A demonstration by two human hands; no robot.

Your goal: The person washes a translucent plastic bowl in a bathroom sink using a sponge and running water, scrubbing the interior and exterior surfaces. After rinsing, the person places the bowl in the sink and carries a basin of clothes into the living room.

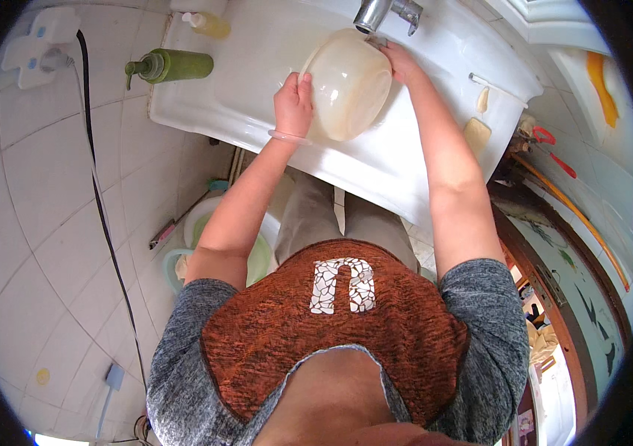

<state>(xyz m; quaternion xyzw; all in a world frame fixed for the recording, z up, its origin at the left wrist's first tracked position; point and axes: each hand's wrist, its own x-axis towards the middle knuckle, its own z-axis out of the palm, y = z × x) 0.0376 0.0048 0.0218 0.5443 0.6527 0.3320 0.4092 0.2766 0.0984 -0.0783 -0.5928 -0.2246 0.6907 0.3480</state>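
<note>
A cream translucent plastic bowl is tilted on its side over the white ceramic washbasin, its base turned towards the right and its inside hidden from me. My left hand, with a pale bangle at the wrist, grips the rim on the near left. At the far right of the bowl is my right hand, its fingers partly hidden around something small and greyish that I cannot make out. Just above the bowl hangs the chrome faucet.
A green pump bottle and a clear pump bottle of yellow liquid lie along the basin's left side. On its right ledge are a toothbrush-like white stick and a yellowish soap bar. Below left stands a tub. A power cord runs down the tiled wall.
</note>
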